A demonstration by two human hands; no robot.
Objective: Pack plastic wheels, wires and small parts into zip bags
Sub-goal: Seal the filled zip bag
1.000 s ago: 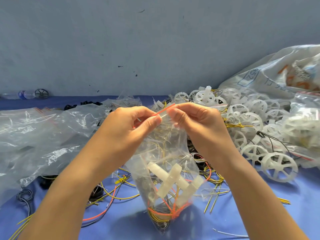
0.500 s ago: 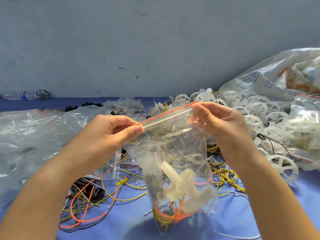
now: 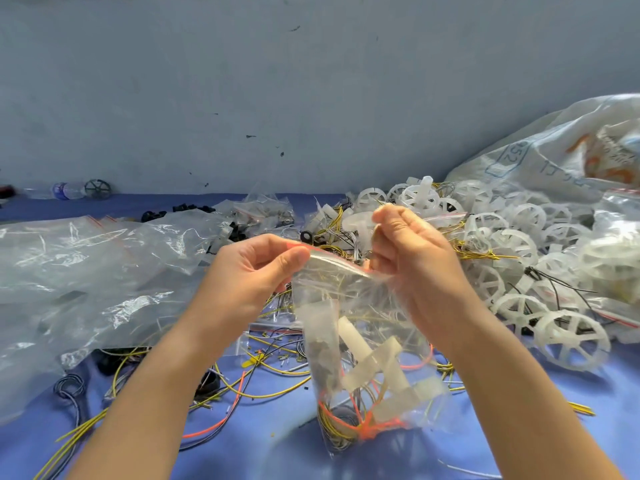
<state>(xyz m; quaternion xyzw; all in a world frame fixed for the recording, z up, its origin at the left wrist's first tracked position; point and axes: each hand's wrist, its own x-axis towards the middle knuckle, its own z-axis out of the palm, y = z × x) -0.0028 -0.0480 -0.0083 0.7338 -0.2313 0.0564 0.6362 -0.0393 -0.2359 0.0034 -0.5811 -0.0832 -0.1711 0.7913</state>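
Observation:
A clear zip bag (image 3: 349, 306) with a red-edged zip strip hangs between my hands above the blue table. Inside it lie white plastic pieces (image 3: 377, 365), orange and yellow wires, and small dark parts. My left hand (image 3: 249, 271) pinches the left end of the zip strip between thumb and forefinger. My right hand (image 3: 412, 258) grips the right end, with the bag's top bunched under its curled fingers. A heap of white plastic wheels (image 3: 502, 237) lies behind and to the right of my right hand.
Crumpled empty clear bags (image 3: 86, 271) cover the left of the blue table (image 3: 270, 445). Loose yellow, orange and black wires (image 3: 242, 386) lie under my arms. A big white sack (image 3: 554, 157) stands at far right, a filled bag (image 3: 616, 244) beside it. A bottle (image 3: 65, 190) lies far left by the wall.
My hands spread the zip strip wide half a second ago; now they have come closer again, and the right hand has bunched the bag's right top corner.

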